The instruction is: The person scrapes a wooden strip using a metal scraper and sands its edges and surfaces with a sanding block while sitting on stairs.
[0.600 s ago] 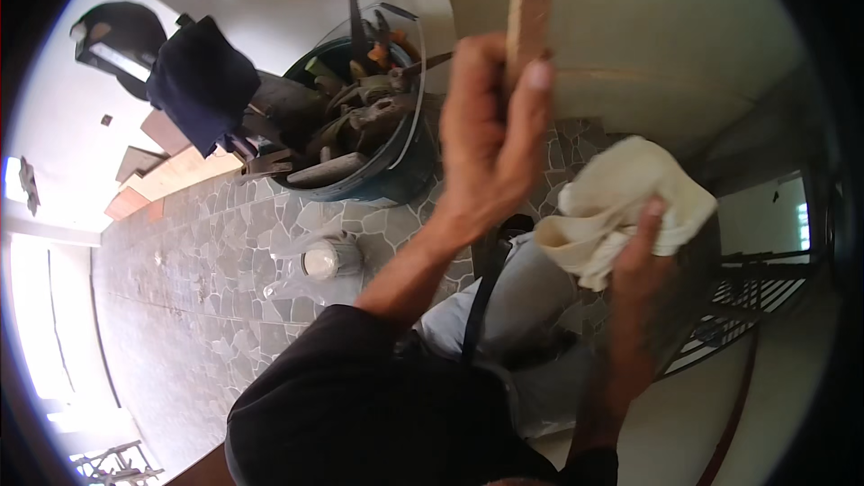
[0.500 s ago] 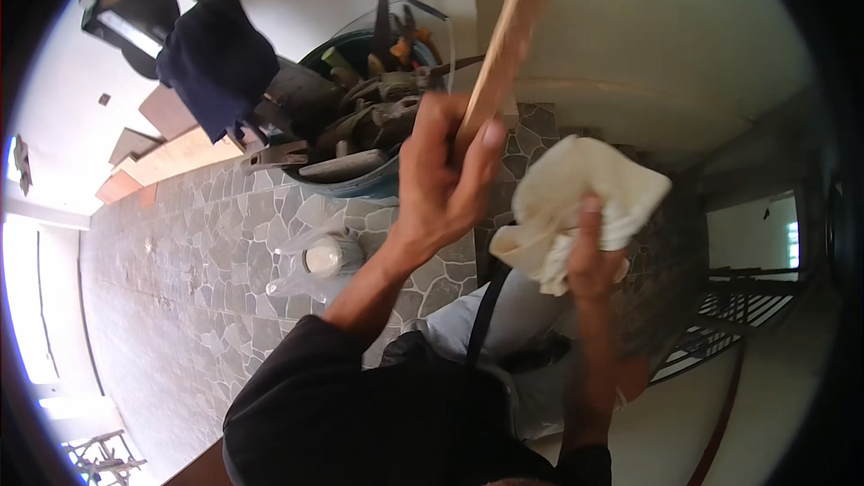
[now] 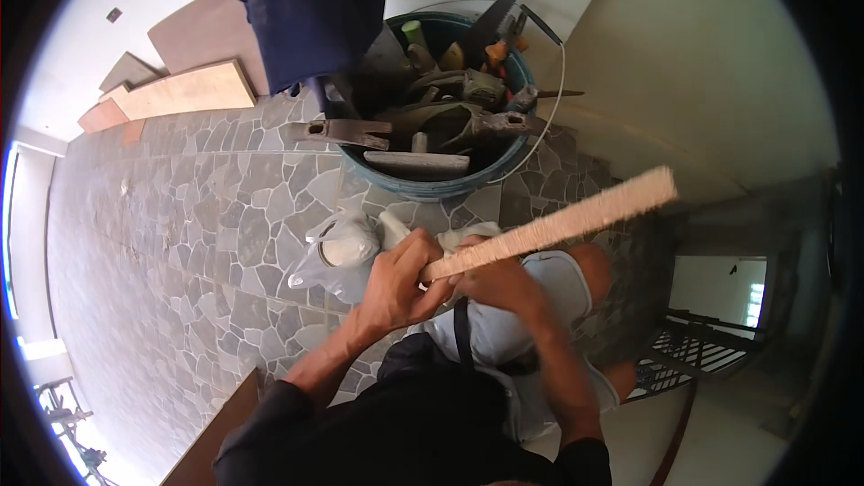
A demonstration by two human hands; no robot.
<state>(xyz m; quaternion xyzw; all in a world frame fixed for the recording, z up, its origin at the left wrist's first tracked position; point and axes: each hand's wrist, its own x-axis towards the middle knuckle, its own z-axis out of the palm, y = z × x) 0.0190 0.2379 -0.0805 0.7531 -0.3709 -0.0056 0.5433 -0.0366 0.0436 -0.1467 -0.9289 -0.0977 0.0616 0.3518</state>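
Observation:
My left hand (image 3: 400, 281) is closed round one end of a flat wooden strip (image 3: 562, 223), which slants up to the right with a rough, pale broad side showing. Close against it, under the strip, is my right hand (image 3: 499, 286), slightly blurred, its fingers partly hidden by the wood. A cream cloth (image 3: 470, 232) shows just beyond my fingers, bunched at the right hand and mostly covered. Its folds pass behind both hands.
A blue-green bucket (image 3: 423, 187) of tools stands ahead, with a handsaw (image 3: 504, 9) and a hammer head (image 3: 346, 133) at its rim. Dark blue fabric (image 3: 310, 18) hangs beside it. A plastic bag with a can (image 3: 340, 252) sits on stone-patterned flooring. Boards (image 3: 189, 90) lean at the left wall.
The wooden strip has swung down from upright to a low slant. My right hand has brought the cloth leftward to my left hand. The view has shifted, showing more of the bucket.

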